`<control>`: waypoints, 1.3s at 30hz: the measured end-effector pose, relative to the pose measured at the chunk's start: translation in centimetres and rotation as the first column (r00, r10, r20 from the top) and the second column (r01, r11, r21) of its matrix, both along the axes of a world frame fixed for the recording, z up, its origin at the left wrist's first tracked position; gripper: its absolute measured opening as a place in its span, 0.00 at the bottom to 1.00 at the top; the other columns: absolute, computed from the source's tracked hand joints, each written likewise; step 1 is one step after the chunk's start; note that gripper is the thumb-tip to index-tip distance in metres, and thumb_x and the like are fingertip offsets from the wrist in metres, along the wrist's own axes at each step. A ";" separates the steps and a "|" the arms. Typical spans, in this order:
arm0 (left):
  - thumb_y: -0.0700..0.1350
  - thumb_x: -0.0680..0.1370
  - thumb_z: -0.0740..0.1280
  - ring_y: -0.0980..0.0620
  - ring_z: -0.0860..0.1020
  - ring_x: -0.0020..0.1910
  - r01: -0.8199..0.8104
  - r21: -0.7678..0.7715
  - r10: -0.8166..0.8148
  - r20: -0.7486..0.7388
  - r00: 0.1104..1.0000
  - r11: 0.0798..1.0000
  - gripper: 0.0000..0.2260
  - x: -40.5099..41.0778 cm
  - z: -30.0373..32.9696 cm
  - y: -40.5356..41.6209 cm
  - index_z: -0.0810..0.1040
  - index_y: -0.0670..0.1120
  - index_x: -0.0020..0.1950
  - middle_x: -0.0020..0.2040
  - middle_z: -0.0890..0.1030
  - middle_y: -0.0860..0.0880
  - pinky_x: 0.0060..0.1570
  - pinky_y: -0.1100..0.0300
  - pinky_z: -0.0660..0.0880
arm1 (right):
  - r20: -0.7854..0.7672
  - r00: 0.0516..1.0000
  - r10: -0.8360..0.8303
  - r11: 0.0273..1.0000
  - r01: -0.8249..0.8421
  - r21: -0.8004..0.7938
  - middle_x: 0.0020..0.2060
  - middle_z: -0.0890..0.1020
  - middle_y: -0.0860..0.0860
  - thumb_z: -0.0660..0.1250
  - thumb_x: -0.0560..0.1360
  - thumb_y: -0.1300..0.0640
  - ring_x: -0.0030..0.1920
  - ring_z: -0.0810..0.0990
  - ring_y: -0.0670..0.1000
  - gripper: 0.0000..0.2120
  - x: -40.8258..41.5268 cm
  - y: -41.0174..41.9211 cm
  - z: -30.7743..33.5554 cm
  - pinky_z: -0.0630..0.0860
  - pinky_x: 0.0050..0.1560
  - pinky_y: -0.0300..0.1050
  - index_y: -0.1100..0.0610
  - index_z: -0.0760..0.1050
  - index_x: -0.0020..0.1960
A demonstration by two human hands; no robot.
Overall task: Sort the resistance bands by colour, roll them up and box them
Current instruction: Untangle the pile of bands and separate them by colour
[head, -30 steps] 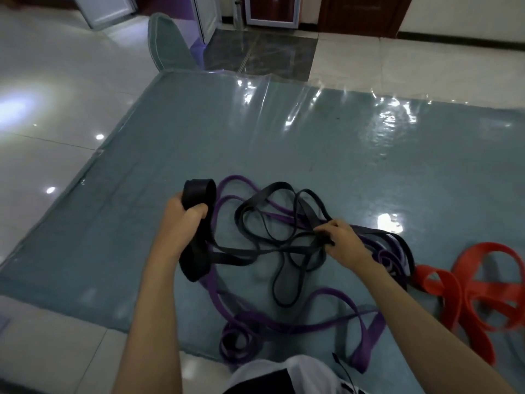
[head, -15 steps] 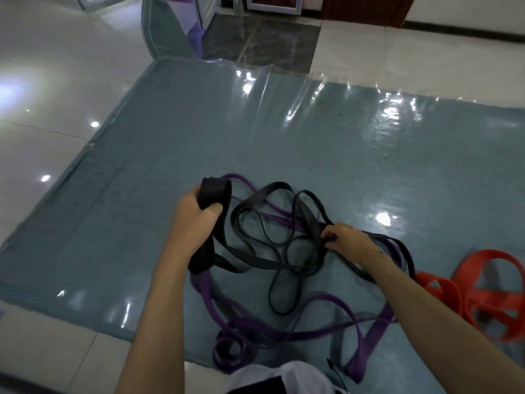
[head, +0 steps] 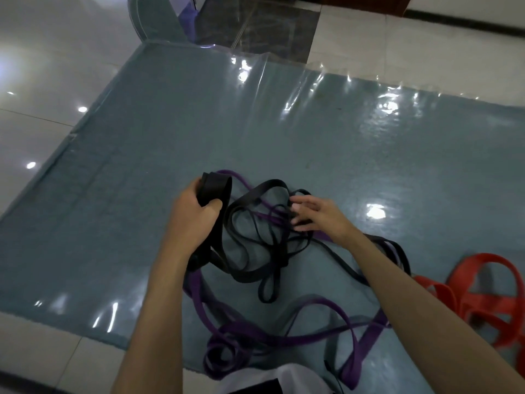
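Note:
My left hand point(head: 193, 220) grips a wide black resistance band point(head: 214, 189), whose folded loop sticks up above my fist. A tangle of thin black bands point(head: 255, 251) lies on the blue-grey mat just right of it. My right hand point(head: 318, 214) hovers over that tangle with fingers spread and holds nothing. Purple bands point(head: 255, 336) lie looped under and in front of the black ones, near my body. Red bands point(head: 483, 294) lie apart at the right edge.
The mat point(head: 142, 194) is covered by a glossy clear plastic sheet and lies on a shiny tiled floor point(head: 42, 81). A grey rounded object point(head: 153, 18) stands at the mat's far left corner. No box is in view.
My right hand has let go of the thin black bands and opened its fingers. My left hand kept its grip on the wide black band and rose slightly.

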State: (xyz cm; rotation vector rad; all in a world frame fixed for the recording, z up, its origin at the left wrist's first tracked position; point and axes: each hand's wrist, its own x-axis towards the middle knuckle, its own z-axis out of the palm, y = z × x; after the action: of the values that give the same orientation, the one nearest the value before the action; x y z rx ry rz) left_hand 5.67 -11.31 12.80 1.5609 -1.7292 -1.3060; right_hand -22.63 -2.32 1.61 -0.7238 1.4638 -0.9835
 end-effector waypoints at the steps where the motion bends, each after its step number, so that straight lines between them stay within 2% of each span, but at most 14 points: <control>1: 0.39 0.79 0.67 0.60 0.81 0.39 0.001 -0.001 -0.001 -0.002 1.000 1.000 0.12 0.1 -0.1 -0.1 0.80 0.58 0.53 0.45 0.84 0.54 0.38 0.59 0.73 | 0.096 0.995 0.015 1.000 -0.013 -0.015 0.60 0.86 0.52 0.67 0.84 0.53 0.54 0.87 0.51 0.16 0.0 0.1 -0.1 0.86 0.53 0.49 0.54 0.78 0.70; 3: 0.39 0.79 0.67 0.59 0.82 0.39 0.000 0.004 0.000 0.001 1.000 1.000 0.12 0.2 -0.2 -0.2 0.80 0.57 0.53 0.45 0.84 0.54 0.37 0.60 0.73 | 0.082 0.996 -0.025 0.999 0.027 -0.030 0.62 0.85 0.49 0.62 0.86 0.54 0.57 0.87 0.51 0.14 -0.1 0.5 -0.7 0.85 0.54 0.50 0.53 0.78 0.70; 6: 0.40 0.79 0.67 0.57 0.82 0.38 -0.010 0.006 0.009 0.016 1.000 1.000 0.11 0.5 -0.5 -0.3 0.79 0.58 0.51 0.43 0.84 0.52 0.36 0.60 0.72 | -0.372 0.899 -0.233 0.969 0.248 -0.007 0.50 0.87 0.60 0.64 0.84 0.62 0.45 0.86 0.59 0.07 -0.6 2.4 -3.1 0.83 0.48 0.53 0.57 0.81 0.54; 9: 0.40 0.79 0.67 0.51 0.83 0.41 -0.015 0.005 0.015 0.020 1.000 1.000 0.11 0.6 -0.6 -0.5 0.79 0.57 0.49 0.43 0.84 0.50 0.37 0.57 0.75 | -0.735 0.678 0.024 0.975 0.148 0.168 0.52 0.86 0.58 0.71 0.79 0.62 0.52 0.85 0.59 0.07 -1.5 6.0 -5.9 0.81 0.54 0.49 0.59 0.83 0.56; 11: 0.39 0.78 0.68 0.48 0.83 0.43 -0.013 0.011 0.013 0.021 1.000 1.000 0.10 0.5 -0.7 -0.5 0.80 0.56 0.49 0.45 0.84 0.48 0.40 0.54 0.78 | -0.770 0.609 0.187 0.959 0.055 0.277 0.57 0.82 0.56 0.74 0.77 0.60 0.55 0.83 0.58 0.13 -1.1 8.2 -7.3 0.80 0.54 0.50 0.59 0.81 0.61; 14: 0.40 0.78 0.68 0.47 0.83 0.45 0.008 0.014 -0.009 0.039 0.999 1.000 0.10 0.4 -0.7 -0.5 0.80 0.55 0.52 0.46 0.84 0.48 0.45 0.49 0.80 | -0.806 0.545 0.232 0.958 0.015 0.286 0.58 0.82 0.55 0.72 0.77 0.59 0.57 0.83 0.59 0.16 0.4 9.5 -7.9 0.79 0.52 0.49 0.55 0.79 0.65; 17: 0.41 0.78 0.67 0.47 0.83 0.43 0.026 0.008 -0.026 0.044 0.999 1.000 0.09 0.5 -0.5 -0.3 0.80 0.55 0.51 0.44 0.84 0.48 0.39 0.53 0.78 | -0.805 0.522 0.283 0.947 -0.017 0.322 0.60 0.82 0.53 0.67 0.79 0.59 0.58 0.82 0.58 0.17 0.8 9.8 -7.5 0.80 0.55 0.51 0.51 0.79 0.67; 22: 0.39 0.78 0.67 0.50 0.82 0.42 -0.004 -0.050 0.004 0.009 1.000 0.999 0.12 0.9 0.6 0.6 0.79 0.58 0.48 0.43 0.84 0.51 0.38 0.55 0.75 | -0.904 0.360 0.232 0.962 0.056 0.269 0.55 0.78 0.55 0.67 0.79 0.59 0.55 0.80 0.61 0.07 -0.9 11.3 -4.2 0.80 0.51 0.55 0.54 0.84 0.53; 25: 0.41 0.77 0.66 0.50 0.81 0.43 -0.054 -0.070 0.052 -0.027 0.998 0.996 0.12 1.2 1.3 1.4 0.77 0.59 0.47 0.44 0.83 0.51 0.40 0.55 0.75 | -0.952 0.241 0.191 0.974 0.070 0.214 0.51 0.80 0.55 0.67 0.77 0.61 0.55 0.79 0.60 0.09 -2.3 13.1 -2.1 0.79 0.51 0.56 0.54 0.86 0.45; 28: 0.42 0.77 0.66 0.48 0.81 0.43 -0.114 -0.093 0.107 -0.074 0.992 0.989 0.09 1.6 1.9 2.1 0.78 0.56 0.51 0.45 0.82 0.49 0.40 0.54 0.74 | -0.933 0.360 0.003 0.995 0.096 0.041 0.44 0.80 0.54 0.70 0.74 0.66 0.47 0.79 0.56 0.08 -3.4 14.8 -0.6 0.74 0.43 0.45 0.56 0.85 0.42; 31: 0.40 0.77 0.67 0.50 0.80 0.42 -0.148 -0.133 0.133 -0.111 0.985 0.980 0.09 1.8 2.5 3.0 0.77 0.56 0.49 0.44 0.82 0.50 0.38 0.56 0.74 | -0.779 0.552 -0.299 0.949 0.259 -0.180 0.43 0.82 0.57 0.69 0.72 0.72 0.45 0.81 0.56 0.10 -3.6 15.4 0.8 0.76 0.49 0.44 0.59 0.83 0.42; 34: 0.39 0.78 0.67 0.54 0.80 0.41 -0.157 -0.160 0.135 -0.139 0.981 0.975 0.12 2.2 2.9 4.2 0.76 0.58 0.46 0.43 0.81 0.52 0.37 0.57 0.73 | -0.670 0.601 -0.436 0.898 0.340 -0.279 0.45 0.83 0.57 0.67 0.73 0.75 0.45 0.82 0.50 0.11 -2.8 15.5 1.5 0.76 0.50 0.33 0.60 0.81 0.44; 37: 0.39 0.78 0.67 0.59 0.79 0.39 -0.163 -0.171 0.137 -0.153 0.979 0.972 0.12 2.6 3.4 4.7 0.76 0.59 0.46 0.43 0.81 0.54 0.36 0.60 0.71 | -0.581 0.643 -0.499 0.865 0.412 -0.287 0.41 0.84 0.52 0.66 0.76 0.74 0.39 0.82 0.40 0.12 -1.6 15.4 1.3 0.78 0.43 0.32 0.59 0.79 0.47; 39: 0.39 0.78 0.67 0.61 0.80 0.39 -0.153 -0.165 0.130 -0.145 0.981 0.974 0.12 2.9 3.6 4.8 0.76 0.59 0.47 0.43 0.81 0.54 0.36 0.60 0.71 | -0.506 0.675 -0.537 0.843 0.460 -0.280 0.41 0.84 0.51 0.67 0.77 0.73 0.40 0.84 0.41 0.11 -0.9 15.1 0.9 0.79 0.43 0.34 0.58 0.79 0.49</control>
State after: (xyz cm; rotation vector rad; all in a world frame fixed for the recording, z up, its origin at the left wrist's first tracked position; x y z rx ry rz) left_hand 8.54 -6.52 16.40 1.4354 -1.5746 -1.1280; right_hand -23.52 12.77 2.51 -0.7627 2.2277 -1.3657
